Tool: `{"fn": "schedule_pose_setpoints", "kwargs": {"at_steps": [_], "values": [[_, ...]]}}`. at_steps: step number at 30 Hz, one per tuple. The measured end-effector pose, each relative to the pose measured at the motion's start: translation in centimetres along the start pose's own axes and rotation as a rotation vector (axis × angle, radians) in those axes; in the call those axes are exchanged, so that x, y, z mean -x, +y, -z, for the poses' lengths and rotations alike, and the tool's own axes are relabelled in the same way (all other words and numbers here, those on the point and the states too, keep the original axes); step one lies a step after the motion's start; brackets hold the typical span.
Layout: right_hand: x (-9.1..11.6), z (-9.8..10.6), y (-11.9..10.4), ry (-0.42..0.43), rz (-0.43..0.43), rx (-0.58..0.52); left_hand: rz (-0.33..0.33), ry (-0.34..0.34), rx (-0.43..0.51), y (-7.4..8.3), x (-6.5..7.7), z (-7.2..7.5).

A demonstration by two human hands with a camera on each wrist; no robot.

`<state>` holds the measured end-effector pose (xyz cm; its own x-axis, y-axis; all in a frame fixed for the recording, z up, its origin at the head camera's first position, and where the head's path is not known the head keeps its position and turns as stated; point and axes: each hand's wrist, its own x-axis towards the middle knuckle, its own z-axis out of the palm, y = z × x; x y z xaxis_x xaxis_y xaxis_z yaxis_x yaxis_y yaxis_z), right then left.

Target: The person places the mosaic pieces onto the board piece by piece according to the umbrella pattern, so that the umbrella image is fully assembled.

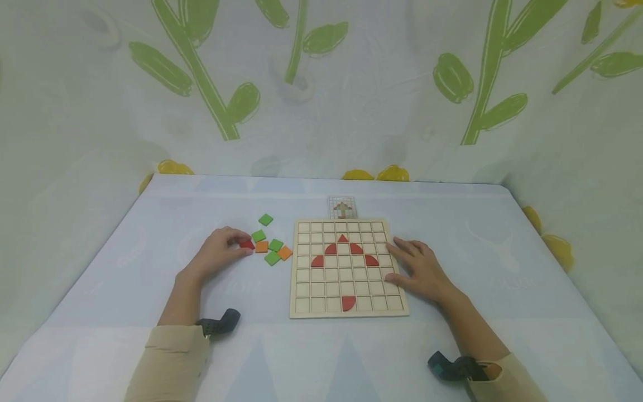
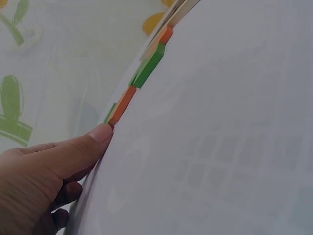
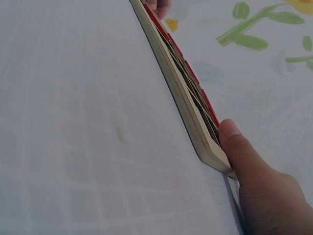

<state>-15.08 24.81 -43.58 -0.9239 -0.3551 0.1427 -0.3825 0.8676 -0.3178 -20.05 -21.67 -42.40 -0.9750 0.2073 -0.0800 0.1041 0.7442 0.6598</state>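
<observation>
Red tile (image 1: 246, 244) pinched between left fingers (image 1: 241, 235) — right fingers (image 1: 400, 254) spread on the board's (image 1: 305, 290) edge.

Counted: four green squares (image 1: 275, 245), two orange squares (image 1: 262, 247), five red quarter-circles (image 1: 349, 303), one red triangle (image 1: 342, 239), one partly hidden red piece (image 1: 246, 244), one grid board (image 1: 346, 274), one card (image 1: 342, 204).

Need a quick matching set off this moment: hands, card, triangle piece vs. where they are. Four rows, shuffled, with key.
Column 1
1. left hand
2. right hand
3. pattern card
4. red triangle piece

Column 2
A. at the far edge of the wooden grid board
B. in a cell of the board, in the farthest filled row
C. off the board, thumb and fingers at a red piece
D. at the right side of the board, thumb on it

Pairs: 1-C, 2-D, 3-A, 4-B
</observation>
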Motion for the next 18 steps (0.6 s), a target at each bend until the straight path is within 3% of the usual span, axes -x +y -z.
{"fn": "schedule_pose_setpoints", "kwargs": {"at_steps": [8,18], "values": [[-0.08,0.12,-0.03,-0.006,-0.004,0.009,-0.032,0.016,-0.024,0.36,0.24,-0.05],[-0.05,0.15,-0.23,0.004,-0.008,0.007,-0.11,-0.033,0.063,0.65,-0.09,0.0]]}}
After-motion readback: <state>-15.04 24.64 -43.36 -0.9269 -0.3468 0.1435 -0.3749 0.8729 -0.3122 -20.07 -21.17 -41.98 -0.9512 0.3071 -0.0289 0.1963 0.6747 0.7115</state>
